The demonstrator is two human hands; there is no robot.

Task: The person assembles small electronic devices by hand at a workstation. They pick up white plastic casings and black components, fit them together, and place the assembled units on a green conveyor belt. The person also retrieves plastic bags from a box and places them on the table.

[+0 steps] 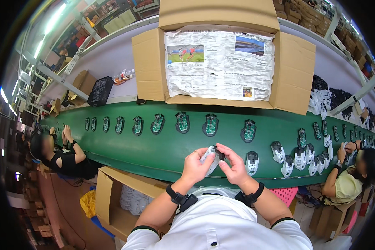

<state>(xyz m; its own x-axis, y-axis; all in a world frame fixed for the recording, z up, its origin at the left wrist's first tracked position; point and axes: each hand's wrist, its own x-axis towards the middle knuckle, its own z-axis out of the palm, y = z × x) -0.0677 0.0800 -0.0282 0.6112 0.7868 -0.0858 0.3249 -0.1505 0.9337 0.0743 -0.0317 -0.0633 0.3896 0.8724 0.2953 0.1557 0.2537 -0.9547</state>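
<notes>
My left hand point(194, 166) and my right hand point(234, 167) meet over the near edge of the green bench, fingers closed on one computer mouse shell point(213, 166). The shell is white with a black part at its far end; the fingers cover much of it. To the right of my right hand lies a white and black mouse shell point(251, 163). Beyond my hands, bare mouse bases with green circuit boards lie in a row, among them one board point(210, 124) straight ahead and another mouse base point(248, 130) farther right.
A big open carton point(293, 73) with newspaper point(221, 79) stands behind the bench point(162, 150). Several white and black mouse shells point(299, 158) cluster at right. A carton of white parts point(133, 199) sits below at left. One person point(68, 156) works at left, another point(350, 175) at right.
</notes>
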